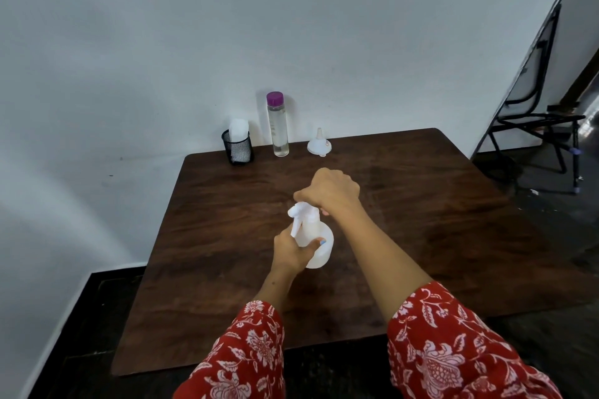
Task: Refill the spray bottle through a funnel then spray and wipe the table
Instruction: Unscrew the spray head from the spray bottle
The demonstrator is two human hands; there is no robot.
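A white spray bottle [319, 248] stands at the middle of the dark wooden table [227, 269]. My left hand [291, 251] grips its body from the left. My right hand [330, 191] is closed over the back of its white trigger head [301, 214]. At the far edge stands a clear bottle with a purple cap [278, 125], holding clear liquid. A white funnel [320, 143] rests upside down to its right. To the left, a black mesh cup [238, 147] holds a white cloth [239, 129].
The table's far edge meets a white wall. A black metal chair [544, 126] stands on the dark floor beyond the right corner. Red floral sleeves cover both my forearms near the bottom of the view.
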